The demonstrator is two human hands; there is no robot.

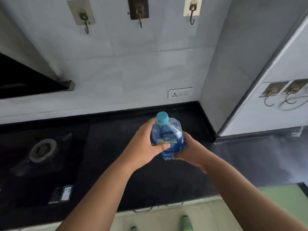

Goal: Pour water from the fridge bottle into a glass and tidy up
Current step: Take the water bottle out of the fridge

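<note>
A clear plastic water bottle [167,135] with a blue label and a teal cap [162,117] is held upright over the black countertop [150,177], cap screwed on. My left hand [143,147] grips its left side, thumb lying across the label. My right hand [190,150] holds the bottle's right side and lower part. No glass is in view.
A gas stove [41,157] with a burner [43,150] sits on the counter to the left. A wall socket [180,93] is behind the bottle. Hooks [139,15] hang on the wall above. A white pillar [216,80] bounds the counter at right. A range hood [25,80] juts in upper left.
</note>
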